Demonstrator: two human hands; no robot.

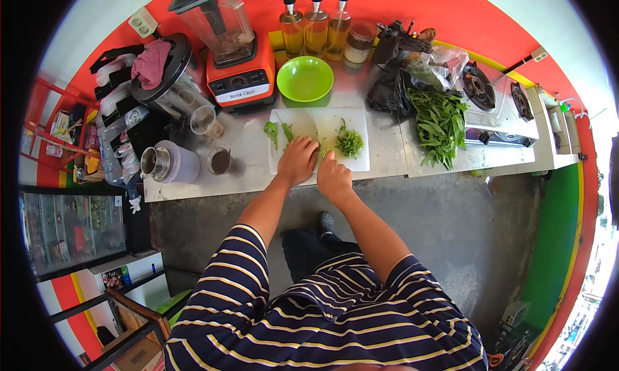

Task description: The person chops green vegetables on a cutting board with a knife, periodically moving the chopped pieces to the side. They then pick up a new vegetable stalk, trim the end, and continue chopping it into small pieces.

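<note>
A white cutting board (356,118) lies at the front of the metal counter. My left hand (300,159) is on its middle, fingers bent and pressed down on leafy greens (288,131) that poke out beyond the fingertips. Close beside it, my right hand (334,177) is closed around a knife, whose handle is hidden in the fist; the thin blade (316,127) shows only faintly against the board. To the right of the blade sits a small heap of chopped greens (349,143). One loose leaf (271,134) rests near the board's left edge.
Behind the board stand a green bowl (305,79), an orange blender (240,81) and oil pump bottles (316,29). A cup of dark liquid (220,161) and a flask (171,163) are left. Leafy stalks (440,126), a black plastic bag (391,90) and a gas stove (500,113) are right.
</note>
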